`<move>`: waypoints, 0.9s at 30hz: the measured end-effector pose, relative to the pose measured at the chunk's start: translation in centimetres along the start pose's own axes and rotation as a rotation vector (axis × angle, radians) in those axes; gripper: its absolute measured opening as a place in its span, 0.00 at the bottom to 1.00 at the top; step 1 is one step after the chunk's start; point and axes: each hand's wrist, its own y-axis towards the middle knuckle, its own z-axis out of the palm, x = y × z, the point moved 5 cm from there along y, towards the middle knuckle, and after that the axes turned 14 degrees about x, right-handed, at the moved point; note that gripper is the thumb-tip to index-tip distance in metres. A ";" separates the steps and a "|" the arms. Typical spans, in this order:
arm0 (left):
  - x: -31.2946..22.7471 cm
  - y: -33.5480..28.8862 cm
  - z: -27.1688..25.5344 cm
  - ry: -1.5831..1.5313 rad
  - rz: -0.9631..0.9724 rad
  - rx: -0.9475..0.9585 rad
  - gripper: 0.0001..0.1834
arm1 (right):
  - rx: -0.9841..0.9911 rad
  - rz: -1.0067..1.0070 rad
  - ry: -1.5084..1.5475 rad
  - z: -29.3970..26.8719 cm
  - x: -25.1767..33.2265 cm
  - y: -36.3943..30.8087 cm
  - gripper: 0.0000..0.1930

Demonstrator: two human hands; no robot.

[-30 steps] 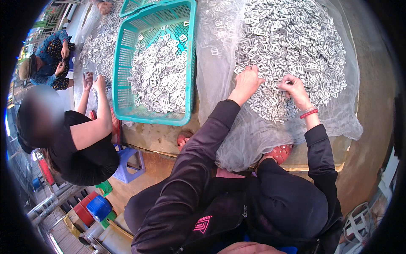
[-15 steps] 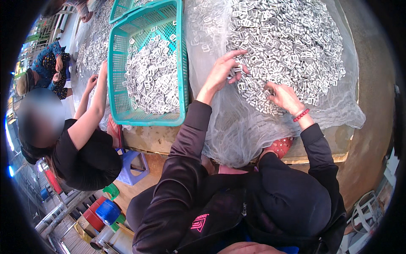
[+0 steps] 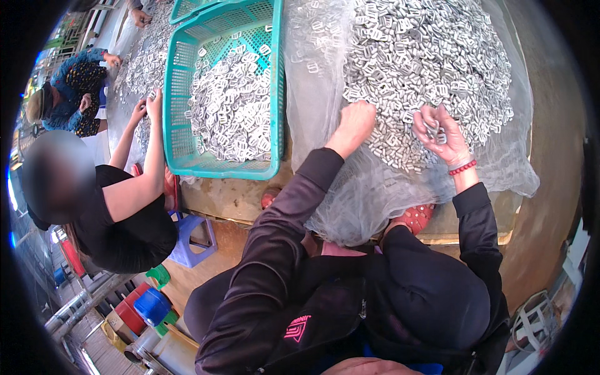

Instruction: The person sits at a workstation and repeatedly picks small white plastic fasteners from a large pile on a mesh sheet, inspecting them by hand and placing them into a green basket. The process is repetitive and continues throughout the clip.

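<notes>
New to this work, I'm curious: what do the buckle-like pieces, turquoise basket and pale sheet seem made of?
Buckle-like pieces: probably metal, satin silver-grey with bright glints.
Basket: likely moulded plastic, smooth turquoise with regular openings.
Sheet: perhaps fine synthetic netting, see-through and softly wrinkled.

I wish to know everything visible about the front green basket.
The basket is teal, rectangular and open-topped, apparently plastic, with slotted walls and a thick rim. It stands upright, left of the big pile. Silvery buckles cover much of its bottom; bare lattice shows toward the far end. A co-worker's hand is near its left side; contact is unclear.
</notes>
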 end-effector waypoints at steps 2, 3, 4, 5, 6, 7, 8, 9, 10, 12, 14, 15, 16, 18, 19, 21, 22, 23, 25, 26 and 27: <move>0.6 0.4 -1.6 -0.127 0.023 -0.057 0.18 | -0.080 0.162 -0.272 -0.3 -0.5 0.0 0.11; 1.1 0.4 -2.7 -0.224 0.050 -0.067 0.18 | -0.104 0.222 -0.353 -0.5 -1.1 0.3 0.10; 1.6 0.4 -3.7 -0.319 0.059 -0.068 0.19 | -0.093 0.250 -0.422 -0.5 -1.6 0.5 0.10; 1.9 0.3 -4.5 -0.335 0.033 -0.064 0.20 | -0.169 0.367 -0.612 -1.1 -2.1 0.6 0.10; 1.9 0.3 -4.8 -0.346 0.007 -0.013 0.20 | -0.135 0.335 -0.932 -0.9 -2.3 1.1 0.11; 2.0 0.2 -5.2 -0.344 -0.022 0.013 0.20 | -0.075 0.271 -1.242 -0.4 -2.8 1.6 0.13; 2.0 0.0 -5.6 -0.336 -0.030 0.003 0.20 | -0.011 0.195 -1.550 0.1 -3.3 2.0 0.15; 1.8 -0.1 -5.9 -0.417 -0.023 -0.019 0.19 | -0.044 0.363 -1.769 -0.5 -4.3 1.8 0.19; 1.5 -0.1 -6.0 -0.466 0.008 -0.036 0.19 | -0.043 0.344 -1.805 -0.6 -4.7 1.7 0.17; 0.9 -0.2 -6.2 -0.550 0.071 -0.089 0.19 | -0.105 0.278 -1.785 -1.2 -4.8 1.7 0.18; 0.4 -0.3 -6.4 -0.585 0.138 -0.130 0.20 | -0.203 0.287 -1.717 -2.1 -4.0 1.7 0.13; 0.4 -0.3 -6.4 -0.577 0.114 -0.115 0.21 | -0.255 0.258 -1.688 -2.4 -3.3 1.7 0.11; 0.5 -0.3 -6.4 -0.558 0.082 -0.092 0.21 | -0.288 0.185 -1.559 -2.6 -2.3 1.7 0.09; 0.8 -0.5 -6.5 -0.573 0.030 -0.053 0.23 | -0.351 0.086 -1.295 -2.9 -0.3 1.3 0.07; 1.0 -0.6 -6.7 -0.567 0.012 -0.072 0.24 | -0.353 0.138 -0.898 -3.5 0.1 0.7 0.06; 1.1 -0.8 -6.9 -0.559 0.007 -0.063 0.25 | -0.328 0.082 -0.368 -3.5 0.8 -0.4 0.05; 1.2 -0.8 -7.0 -0.544 0.016 -0.080 0.26 | -0.286 -0.016 -0.237 -3.2 1.4 -0.7 0.06; 1.2 -0.9 -6.9 -0.561 0.030 -0.080 0.26 | -0.243 -0.066 -0.185 -3.0 1.7 -0.9 0.08; 1.3 -0.8 -6.8 -0.593 0.069 -0.077 0.22 | -0.216 -0.124 -0.115 -3.1 2.5 -1.4 0.12; 1.3 -0.8 -6.6 -0.606 0.087 -0.060 0.21 | -0.196 -0.122 -0.088 -3.2 2.8 -1.5 0.14; 1.4 -0.8 -5.9 -0.937 0.147 0.034 0.17 | -0.185 -0.111 -0.070 -3.2 3.0 -1.8 0.16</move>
